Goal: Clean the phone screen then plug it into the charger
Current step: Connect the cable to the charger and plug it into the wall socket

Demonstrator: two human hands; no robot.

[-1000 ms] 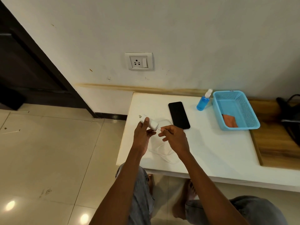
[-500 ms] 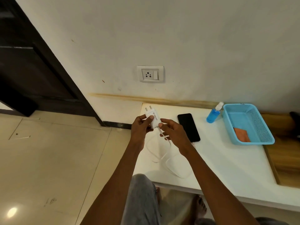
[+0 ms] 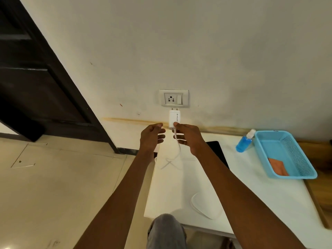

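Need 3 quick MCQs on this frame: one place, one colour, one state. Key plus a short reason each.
1. Where is the orange cloth?
A. in the blue basket
B. on the phone
C. on the floor

2. What colour is the liquid in the spray bottle?
A. red
B. blue
C. green

3. What state is the charger in?
A. plugged into the socket
B. lying on the table
C. held below the wall socket

Key: 1 A, it lies on the basket floor. 2 B, the bottle shows blue. 3 C, the right hand pinches it with its pins short of the holes.
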